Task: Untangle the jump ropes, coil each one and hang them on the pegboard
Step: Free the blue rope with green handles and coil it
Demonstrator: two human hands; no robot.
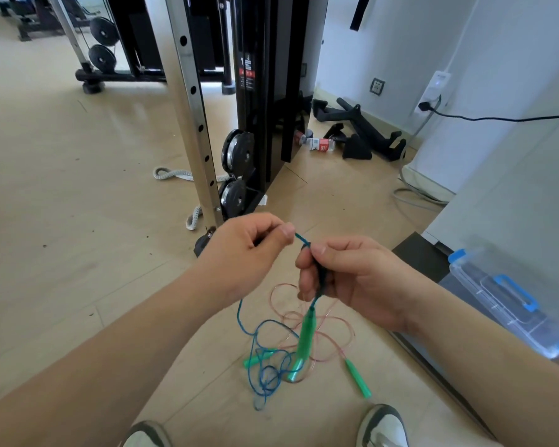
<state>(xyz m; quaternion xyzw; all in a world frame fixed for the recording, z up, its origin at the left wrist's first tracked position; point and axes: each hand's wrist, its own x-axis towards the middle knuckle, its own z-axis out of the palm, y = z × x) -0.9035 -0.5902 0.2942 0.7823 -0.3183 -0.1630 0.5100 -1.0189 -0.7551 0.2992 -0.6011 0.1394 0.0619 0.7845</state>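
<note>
Jump ropes [271,372] heaped on gym floor [62,221] | left hand [246,253], right hand [346,279] pinch blue rope [302,241]

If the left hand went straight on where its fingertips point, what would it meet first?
The left hand would likely meet the right hand, just across the blue rope both pinch; depth unclear.

My left arm [104,356] and right arm [484,346] are bare. My left hand [242,253] and right hand [352,279] have short nails. My left shoe [146,435] and right shoe [383,427] are white on top with dark grey around the edges.
</note>
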